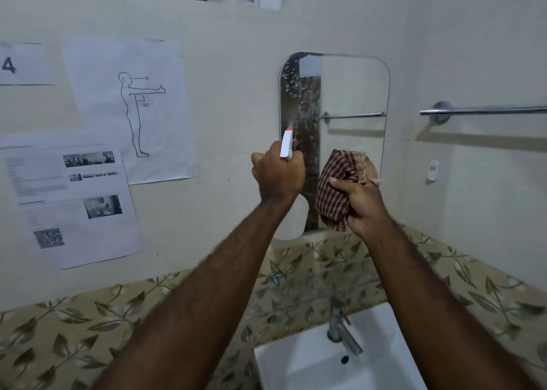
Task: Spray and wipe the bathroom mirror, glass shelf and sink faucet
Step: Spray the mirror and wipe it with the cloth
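At twelve o'clock from my left hand (278,173), fingers curled tight round the white, orange-nozzled spray bottle (286,144), the rounded wall mirror (355,91) carries an upright wet strip (302,99), at eleven o'clock from my right hand (359,204) clutching the bunched brown checked cloth (333,191).

The mirror (352,94) is glossy glass, its left strip speckled with wet droplets. Below it, the faucet (340,330) is dull brushed metal over a smooth glossy white sink (296,366). The cloth (334,194) is soft checked woven fabric; the spray bottle (286,145) is smooth white plastic.
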